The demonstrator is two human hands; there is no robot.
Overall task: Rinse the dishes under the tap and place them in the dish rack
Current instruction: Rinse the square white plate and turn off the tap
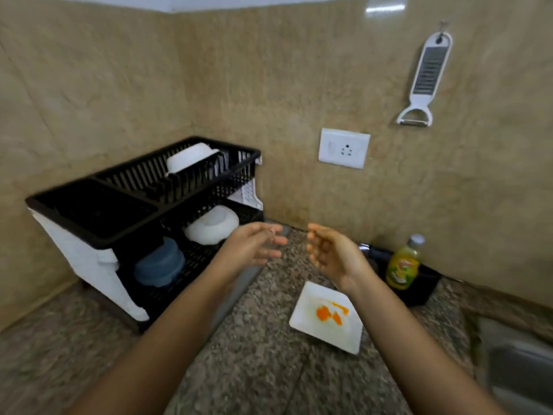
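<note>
Kitchen corner, viewed from above, over two bare forearms. Left grip (pixel 254 244) and right grip (pixel 332 253) raised side by side above the speckled stone desk (pixel 263 369), palms facing, fingers loosely spread, holding nothing. Just below the right wrist, flat on the desk: a square white plate (pixel 326 317) smeared with orange sauce, not yet rinsed, lying between the black two-tier dish rack (pixel 98 239) at left and the steel sink (pixel 520 369) at the lower right edge. Tap out of view. In the rack: a white bowl (pixel 191 157) on top, another white bowl (pixel 212 224) and a blue container (pixel 160 263) below.

Likely trouble from here:
- Awkward to get fingers under a plate lying flat.
- Slippery once wet, so prone to sliding out on the way to the rack.
- Sauce dripping onto the desk if tilted.
- Wet fingers passing near the wall socket (pixel 344 148).
</note>
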